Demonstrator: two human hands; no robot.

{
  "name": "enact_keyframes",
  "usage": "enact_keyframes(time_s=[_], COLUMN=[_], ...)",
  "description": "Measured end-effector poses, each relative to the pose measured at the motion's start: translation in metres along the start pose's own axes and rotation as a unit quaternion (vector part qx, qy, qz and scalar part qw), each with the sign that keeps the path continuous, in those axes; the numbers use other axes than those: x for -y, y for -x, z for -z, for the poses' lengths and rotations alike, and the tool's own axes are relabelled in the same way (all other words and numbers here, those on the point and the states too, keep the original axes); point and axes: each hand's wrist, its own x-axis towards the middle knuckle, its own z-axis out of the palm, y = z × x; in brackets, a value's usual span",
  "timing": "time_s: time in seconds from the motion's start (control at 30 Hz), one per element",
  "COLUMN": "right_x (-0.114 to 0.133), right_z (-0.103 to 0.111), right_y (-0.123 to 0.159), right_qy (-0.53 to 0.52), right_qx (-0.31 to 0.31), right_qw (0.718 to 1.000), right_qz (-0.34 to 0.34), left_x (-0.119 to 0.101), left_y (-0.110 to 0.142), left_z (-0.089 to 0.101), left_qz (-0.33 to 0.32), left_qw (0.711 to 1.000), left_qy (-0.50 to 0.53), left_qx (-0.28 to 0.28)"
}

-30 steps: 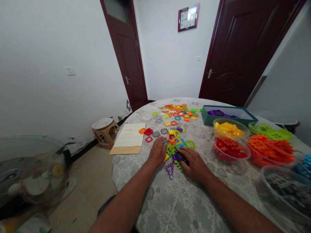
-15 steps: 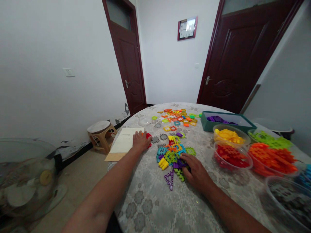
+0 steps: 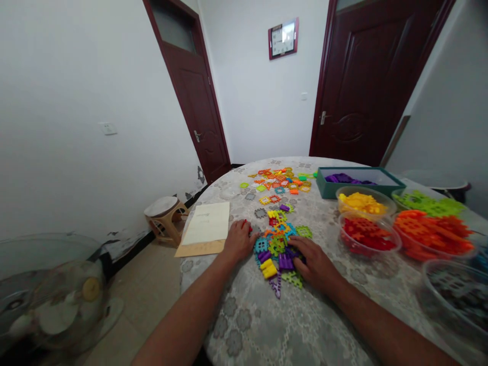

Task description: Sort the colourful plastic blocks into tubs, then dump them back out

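Note:
My left hand [image 3: 240, 240] curls down over a red building piece [image 3: 250, 231], with bits of red showing at its fingertips. It lies on the table between the notebook and the heap. My right hand [image 3: 310, 256] curves around the right side of the heap, fingers and thumb closed about a purple building piece [image 3: 292, 251]; the palm side is hidden. The heap holds interlocking plastic pieces, among them a blue window piece [image 3: 261, 245], a lime-green piece [image 3: 277, 245] and a yellow piece [image 3: 268, 269]. A purple triangle [image 3: 276, 287] lies at its near edge.
An open notebook [image 3: 208, 221] lies at the left. More mixed pieces [image 3: 282, 179] are spread farther back. At the right stand a green box [image 3: 328, 189] and clear tubs with yellow [image 3: 360, 203], red [image 3: 366, 234], orange [image 3: 430, 234] and grey pieces [image 3: 457, 290]. A stool [image 3: 163, 208] stands beyond the table.
My left hand has moved off the notebook, right and nearer to me, and the red piece has come along toward the heap. My right hand stays at the heap. The view has shifted slightly.

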Motion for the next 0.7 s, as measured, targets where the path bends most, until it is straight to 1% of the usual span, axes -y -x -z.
enact_keyframes(time_s=[0.1,0.3,0.4,0.47,0.53,0.7], right_x=[0.002,0.001,0.0,0.001,0.003,0.01], right_z=[0.001,-0.002,-0.004,-0.004,-0.003,0.001], right_y=[-0.002,-0.006,-0.007,-0.008,-0.009,-0.009], right_qy=[0.001,0.017,0.033,0.041,0.045,0.055], right_qx=[-0.004,-0.032,-0.047,-0.055,-0.054,-0.036], right_qw=[1.0,0.999,0.998,0.997,0.997,0.997], right_qz=[0.003,-0.005,-0.019,-0.034,-0.043,-0.038], left_x=[-0.012,-0.036,-0.05,-0.057,-0.064,-0.08], left_y=[0.016,0.044,0.052,0.051,0.044,0.015], left_z=[0.0,0.004,0.006,0.005,0.002,-0.012], left_qz=[0.01,0.052,0.061,0.062,0.06,0.028], left_qw=[0.999,0.991,0.986,0.984,0.982,0.974], left_qy=[0.033,0.114,0.145,0.16,0.174,0.223], left_qx=[-0.016,-0.047,-0.052,-0.051,-0.044,-0.014])
